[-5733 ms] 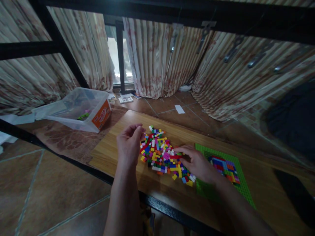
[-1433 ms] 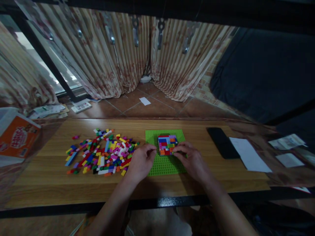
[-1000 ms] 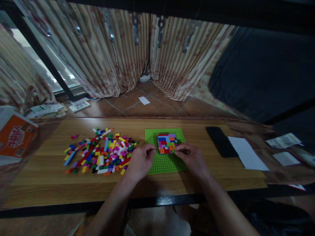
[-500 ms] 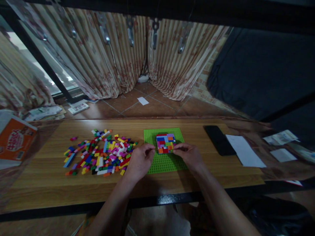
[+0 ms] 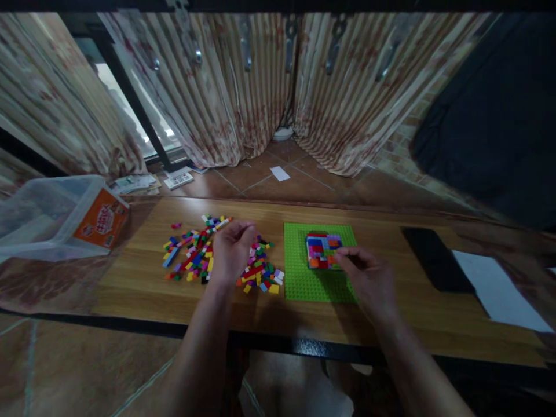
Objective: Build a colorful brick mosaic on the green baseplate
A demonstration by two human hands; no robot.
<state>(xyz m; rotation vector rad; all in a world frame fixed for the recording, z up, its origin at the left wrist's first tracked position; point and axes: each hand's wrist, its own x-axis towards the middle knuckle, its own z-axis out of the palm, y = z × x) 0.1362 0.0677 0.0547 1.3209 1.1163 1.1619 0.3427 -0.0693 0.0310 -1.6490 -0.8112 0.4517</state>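
Note:
A square build of colourful toy bricks [image 5: 322, 243] stands on the green baseplate [image 5: 297, 284]. At the build's right edge is my right hand [image 5: 367, 275], its thumb and index finger closed together. Whether a small brick sits between those fingertips I cannot make out. My left hand [image 5: 233, 249] is over the pile of loose toy bricks [image 5: 195, 255], left of the baseplate. Its fingers are curled in and cover part of the pile. What they hold, if anything, is hidden.
A clear plastic box [image 5: 56, 220] with an orange label stands at the left end of the wooden table [image 5: 143, 301]. On the right lie a black phone-like slab [image 5: 436, 258] and a white sheet of paper [image 5: 499, 289]. Striped curtains [image 5: 243, 104] hang beyond the table.
My left hand has left the build and moved left over the loose bricks. My right hand stays by the build's right edge. The whole view has swung to the left.

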